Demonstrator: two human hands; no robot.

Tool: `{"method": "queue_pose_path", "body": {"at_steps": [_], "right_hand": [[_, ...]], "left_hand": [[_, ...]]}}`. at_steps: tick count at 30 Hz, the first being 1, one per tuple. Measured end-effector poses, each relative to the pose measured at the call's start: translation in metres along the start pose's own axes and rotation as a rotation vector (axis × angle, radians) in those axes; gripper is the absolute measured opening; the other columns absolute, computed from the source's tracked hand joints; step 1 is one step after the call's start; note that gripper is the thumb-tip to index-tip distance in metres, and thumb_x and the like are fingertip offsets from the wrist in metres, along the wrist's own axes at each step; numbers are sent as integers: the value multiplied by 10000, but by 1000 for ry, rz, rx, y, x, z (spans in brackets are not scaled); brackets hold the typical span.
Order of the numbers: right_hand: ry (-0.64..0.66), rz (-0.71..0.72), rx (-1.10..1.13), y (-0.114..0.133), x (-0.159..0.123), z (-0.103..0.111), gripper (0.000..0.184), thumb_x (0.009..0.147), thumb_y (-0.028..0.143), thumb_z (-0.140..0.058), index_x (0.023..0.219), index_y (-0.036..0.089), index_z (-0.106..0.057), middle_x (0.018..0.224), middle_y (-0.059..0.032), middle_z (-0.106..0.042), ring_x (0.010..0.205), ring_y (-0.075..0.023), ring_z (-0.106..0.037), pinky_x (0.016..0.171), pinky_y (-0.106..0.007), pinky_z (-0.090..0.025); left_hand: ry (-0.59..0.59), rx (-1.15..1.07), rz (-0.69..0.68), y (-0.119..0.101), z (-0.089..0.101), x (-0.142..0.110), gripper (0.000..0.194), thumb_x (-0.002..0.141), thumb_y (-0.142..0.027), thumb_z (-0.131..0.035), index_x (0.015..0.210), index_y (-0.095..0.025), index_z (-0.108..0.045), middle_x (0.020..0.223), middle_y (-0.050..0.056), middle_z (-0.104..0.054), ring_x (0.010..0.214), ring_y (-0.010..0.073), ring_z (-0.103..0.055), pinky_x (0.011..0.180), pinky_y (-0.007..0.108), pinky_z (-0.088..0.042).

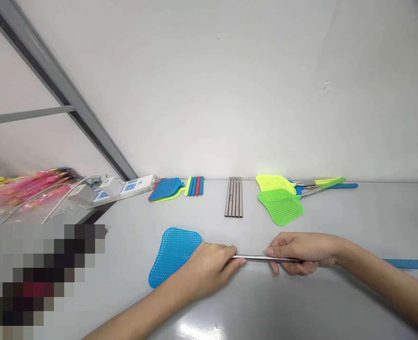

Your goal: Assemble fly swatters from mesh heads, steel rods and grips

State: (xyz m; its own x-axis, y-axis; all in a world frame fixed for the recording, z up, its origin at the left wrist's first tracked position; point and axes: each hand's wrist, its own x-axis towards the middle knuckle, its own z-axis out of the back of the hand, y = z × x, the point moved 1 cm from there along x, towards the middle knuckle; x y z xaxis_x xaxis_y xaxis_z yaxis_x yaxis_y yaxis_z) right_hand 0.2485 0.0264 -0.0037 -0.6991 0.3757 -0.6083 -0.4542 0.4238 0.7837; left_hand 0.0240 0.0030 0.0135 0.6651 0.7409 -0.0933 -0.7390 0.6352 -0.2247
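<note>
A blue fly swatter lies across the grey table in front of me, its mesh head [173, 252] to the left. A thin metal rod [253, 258] runs from the head to the right and ends in a blue handle [405, 264]. My left hand [209, 269] is closed on the joint where the head meets the rod. My right hand [299, 254] is closed round the rod farther right. Both hands rest low on the table.
Along the wall lie loose blue swatter heads [165, 188], coloured handles [195, 185], several metal rods [234, 203] and assembled green and yellow swatters [281, 204]. A white power strip [123, 188] with plugs and a pink bundle [35, 182] sit at the left.
</note>
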Motion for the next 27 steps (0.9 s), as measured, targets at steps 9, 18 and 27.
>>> {"method": "queue_pose_path", "body": {"at_steps": [9,18,27], "right_hand": [[1,13,-5,0,1,2,400,834,480,-439,799,116,-602,416,70,-392,324,-21,-229,288,-148,-129],[4,7,-6,0,-1,2,400,831,483,-442,817,118,-604,431,72,-385,334,-21,-217,286,-144,-133],[21,4,17,-1,-1,3,387,818,498,-455,827,134,-585,449,71,-401,335,-24,-215,276,-144,-121]], "left_hand": [[-5,-7,-10,2,-3,0,353,908,-367,-309,685,-172,-502,603,-5,-572,523,121,-526,456,239,-257],[-11,-18,-17,1,-1,0,359,909,-368,-313,688,-168,-512,596,-6,-566,516,117,-524,460,244,-262],[-15,23,-72,7,2,0,311,913,-344,-317,730,-182,-508,672,-11,-594,565,124,-537,483,242,-273]]}}
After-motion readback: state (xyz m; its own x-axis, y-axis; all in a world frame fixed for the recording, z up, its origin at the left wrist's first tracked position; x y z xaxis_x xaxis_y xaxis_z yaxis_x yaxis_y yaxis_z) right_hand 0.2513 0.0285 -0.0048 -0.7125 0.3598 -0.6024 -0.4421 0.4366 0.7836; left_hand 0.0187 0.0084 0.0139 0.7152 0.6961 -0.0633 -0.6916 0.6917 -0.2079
